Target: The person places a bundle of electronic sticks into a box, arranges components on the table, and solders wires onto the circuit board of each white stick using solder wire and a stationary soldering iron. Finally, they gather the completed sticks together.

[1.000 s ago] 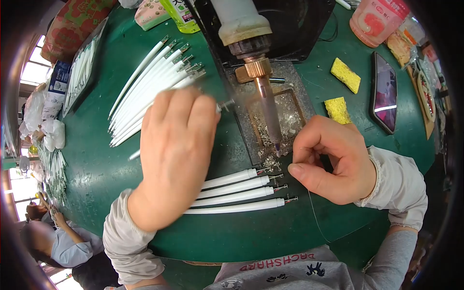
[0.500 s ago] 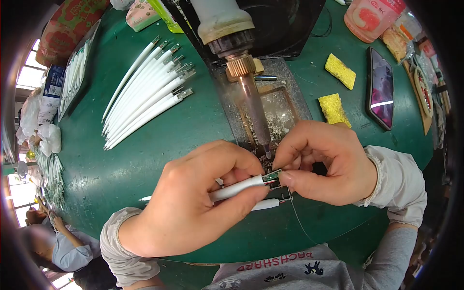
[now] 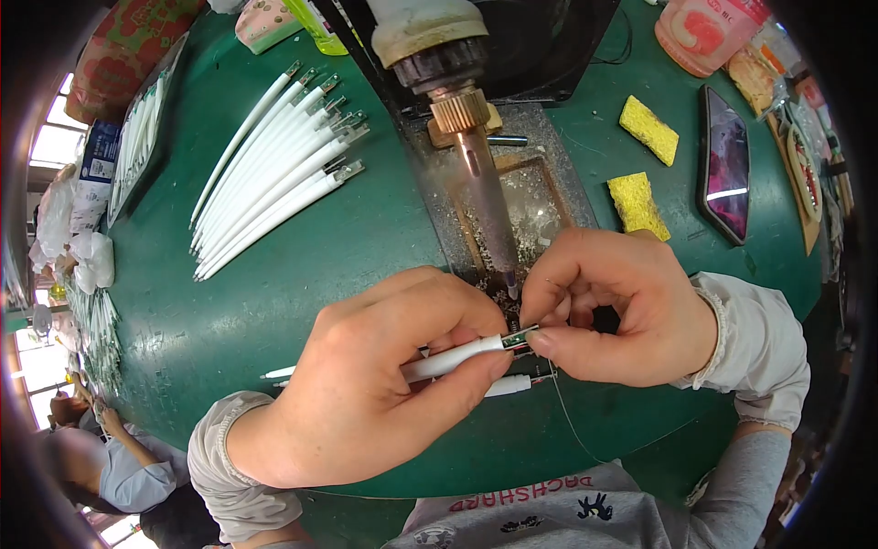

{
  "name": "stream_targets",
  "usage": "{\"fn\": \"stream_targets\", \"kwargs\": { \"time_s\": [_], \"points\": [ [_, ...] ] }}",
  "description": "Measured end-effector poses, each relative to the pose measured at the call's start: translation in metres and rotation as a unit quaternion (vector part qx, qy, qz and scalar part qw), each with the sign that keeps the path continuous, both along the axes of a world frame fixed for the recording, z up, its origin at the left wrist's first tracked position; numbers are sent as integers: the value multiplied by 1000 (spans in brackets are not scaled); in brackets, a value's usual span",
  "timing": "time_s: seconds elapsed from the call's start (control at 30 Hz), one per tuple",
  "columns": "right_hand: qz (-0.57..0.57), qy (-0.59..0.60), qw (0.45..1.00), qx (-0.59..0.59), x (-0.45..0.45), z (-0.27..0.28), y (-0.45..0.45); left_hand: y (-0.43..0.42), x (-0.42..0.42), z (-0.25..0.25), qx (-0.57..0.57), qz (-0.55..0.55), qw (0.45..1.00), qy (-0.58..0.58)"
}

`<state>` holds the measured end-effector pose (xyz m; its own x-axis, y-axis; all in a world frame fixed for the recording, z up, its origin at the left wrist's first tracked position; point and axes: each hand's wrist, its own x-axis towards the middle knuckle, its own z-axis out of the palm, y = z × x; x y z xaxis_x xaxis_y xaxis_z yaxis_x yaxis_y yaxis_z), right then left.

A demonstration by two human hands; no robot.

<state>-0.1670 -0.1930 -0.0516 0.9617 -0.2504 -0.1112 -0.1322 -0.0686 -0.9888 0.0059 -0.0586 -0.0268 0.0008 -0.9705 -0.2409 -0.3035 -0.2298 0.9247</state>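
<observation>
My left hand [image 3: 389, 380] pinches a white tube [image 3: 453, 357] near its right end, where a small green circuit board with thin wires sticks out. The fingers of my right hand [image 3: 622, 311] are closed at the tip of that board, and a thin wire [image 3: 569, 416] hangs below them. Just above the board is the pointed tip of a soldering iron [image 3: 485, 192]. Another white tube [image 3: 510, 385] lies beneath my left hand, mostly hidden by it. Several white tubes [image 3: 274, 174] with metal-ended boards lie fanned out at the upper left.
A dirty metal tray [image 3: 574, 197] lies under the iron. To its right are two yellow sponges [image 3: 649, 130] [image 3: 637, 205], a phone [image 3: 725, 169] and a pink tub [image 3: 704, 35]. Plastic bags [image 3: 91, 261] stand at the left, with a person [image 3: 137, 471] at the lower left.
My left hand has come from the fanned tubes to the iron's tip, now with a white tube in it. My right hand has closed in on the tube's board. The view has shifted slightly.
</observation>
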Motion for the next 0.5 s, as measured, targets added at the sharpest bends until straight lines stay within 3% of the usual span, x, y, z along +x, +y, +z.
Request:
{"fn": "stream_targets", "kwargs": {
  "time_s": [0.4,0.5],
  "points": [
    [5,-12,999,45,-1,0,-2,0,-1,-1,17,6,1000,19],
    [9,-11,1000,3,0,1,0,1,-2,-1,12,11,1000,12]
  ]
}}
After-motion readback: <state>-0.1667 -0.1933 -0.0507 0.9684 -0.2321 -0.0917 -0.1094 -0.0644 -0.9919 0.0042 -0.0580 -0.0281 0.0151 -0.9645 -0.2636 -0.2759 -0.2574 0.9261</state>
